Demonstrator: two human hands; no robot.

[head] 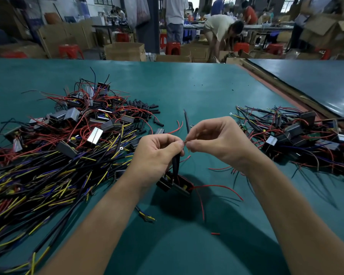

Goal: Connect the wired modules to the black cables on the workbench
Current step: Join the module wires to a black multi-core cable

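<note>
My left hand [157, 153] pinches a black cable [175, 163] at its upper end; a dark wired module [175, 182] with red wires hangs just below that hand, above the green mat. My right hand [216, 139] pinches a thin wire end right against the left fingertips, where bare copper strands [185, 142] meet. A black sleeved lead [186, 121] sticks up behind the right fingers. How the module is held is hidden by my left palm.
A big heap of modules [83, 120] and black cables with yellow and blue cores [48, 175] fills the left. Short black tubes [145, 110] lie behind it. Another wired pile [298, 135] lies right. Red wire scrap [215, 233] on the mat. People work beyond the bench.
</note>
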